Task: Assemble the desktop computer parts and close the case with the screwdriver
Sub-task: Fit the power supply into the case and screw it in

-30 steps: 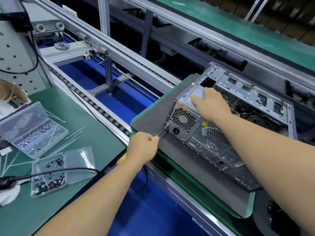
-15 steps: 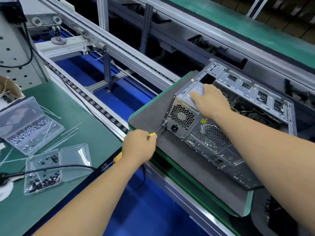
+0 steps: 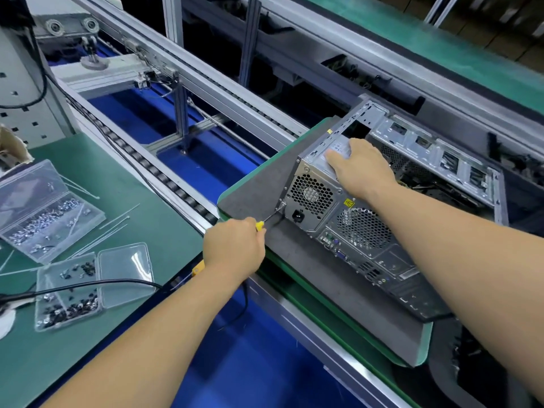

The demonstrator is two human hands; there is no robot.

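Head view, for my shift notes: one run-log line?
left hand: grips screwdriver | tip: at computer case rear corner | right hand: presses case top

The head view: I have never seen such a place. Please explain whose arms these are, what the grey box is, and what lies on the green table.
The camera sits on a person's head and looks down at their own arms. The left hand grips a yellow-handled screwdriver, its tip at the rear corner of an open desktop computer case. The right hand rests flat on top of the case. The case lies on a grey pallet. On the green workbench lie clear screw boxes and cable ties.
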